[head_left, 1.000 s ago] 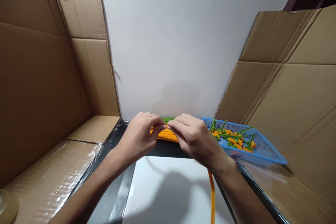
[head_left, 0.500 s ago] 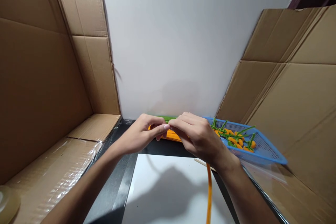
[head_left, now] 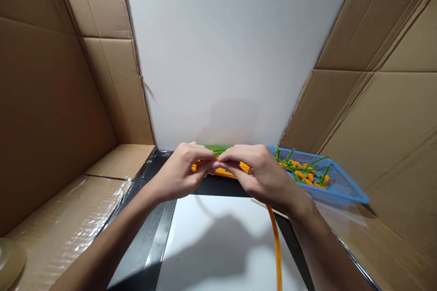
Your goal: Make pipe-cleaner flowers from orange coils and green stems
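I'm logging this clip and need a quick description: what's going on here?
A person's left hand and right hand meet with fingertips pinched; anything between them is too small to make out. A fuzzy orange strip runs down from under the right hand, over a white surface. Behind the hands lie orange strands and green strands. To the right, a blue basket holds orange-and-green pieces.

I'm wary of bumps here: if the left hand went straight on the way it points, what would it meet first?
Most likely the right hand. The left hand points toward it, and the two appear to touch or nearly so; depth is unclear from this one view.
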The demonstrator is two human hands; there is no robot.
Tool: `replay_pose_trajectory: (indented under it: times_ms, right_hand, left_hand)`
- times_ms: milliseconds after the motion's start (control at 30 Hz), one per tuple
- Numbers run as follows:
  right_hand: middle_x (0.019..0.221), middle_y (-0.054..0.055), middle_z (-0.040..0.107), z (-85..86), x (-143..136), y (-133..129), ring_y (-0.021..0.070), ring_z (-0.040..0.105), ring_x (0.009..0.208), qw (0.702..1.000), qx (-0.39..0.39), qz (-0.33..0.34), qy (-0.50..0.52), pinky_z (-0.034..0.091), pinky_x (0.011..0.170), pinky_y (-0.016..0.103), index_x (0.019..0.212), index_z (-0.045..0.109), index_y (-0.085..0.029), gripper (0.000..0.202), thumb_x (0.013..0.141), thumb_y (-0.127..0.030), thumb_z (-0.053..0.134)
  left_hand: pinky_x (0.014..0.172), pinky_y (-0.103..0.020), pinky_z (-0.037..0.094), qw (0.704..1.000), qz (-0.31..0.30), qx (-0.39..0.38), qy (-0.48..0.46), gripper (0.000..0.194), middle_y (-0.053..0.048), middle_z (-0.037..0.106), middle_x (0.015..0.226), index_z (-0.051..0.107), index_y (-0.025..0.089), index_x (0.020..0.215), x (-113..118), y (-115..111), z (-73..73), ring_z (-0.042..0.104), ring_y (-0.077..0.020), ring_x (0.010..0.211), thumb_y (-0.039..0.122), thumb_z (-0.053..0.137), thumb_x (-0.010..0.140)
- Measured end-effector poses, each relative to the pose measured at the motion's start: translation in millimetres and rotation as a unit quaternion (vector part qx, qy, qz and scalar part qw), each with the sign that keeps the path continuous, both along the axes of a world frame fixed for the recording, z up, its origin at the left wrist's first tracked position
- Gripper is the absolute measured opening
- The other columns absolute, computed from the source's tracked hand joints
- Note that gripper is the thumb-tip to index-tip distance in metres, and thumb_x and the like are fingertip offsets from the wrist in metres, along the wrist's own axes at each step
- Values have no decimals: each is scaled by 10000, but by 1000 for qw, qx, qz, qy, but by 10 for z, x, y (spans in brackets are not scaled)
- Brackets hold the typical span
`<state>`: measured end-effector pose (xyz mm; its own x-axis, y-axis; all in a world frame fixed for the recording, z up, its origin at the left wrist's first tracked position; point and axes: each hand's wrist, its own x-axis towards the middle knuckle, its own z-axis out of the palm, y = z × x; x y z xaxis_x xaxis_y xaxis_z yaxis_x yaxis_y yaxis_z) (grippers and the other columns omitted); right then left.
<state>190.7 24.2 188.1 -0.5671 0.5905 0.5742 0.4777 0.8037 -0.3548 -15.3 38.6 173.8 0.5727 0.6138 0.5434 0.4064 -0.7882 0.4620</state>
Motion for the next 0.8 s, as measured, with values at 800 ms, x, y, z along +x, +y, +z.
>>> replay_pose_trajectory:
  times_ms: [800]
  right_hand:
    - [616, -27, 579, 133, 121, -56, 100, 487, 593, 947, -319, 16, -14, 352, 559, 242, 664, 623, -166, 205, 864, -203, 594]
  left_hand:
    - [608, -311, 293, 943, -48, 314, 104, 239, 19, 518, 626, 554, 175, 721, 73, -46, -79, 377, -141, 612, 21, 500, 897]
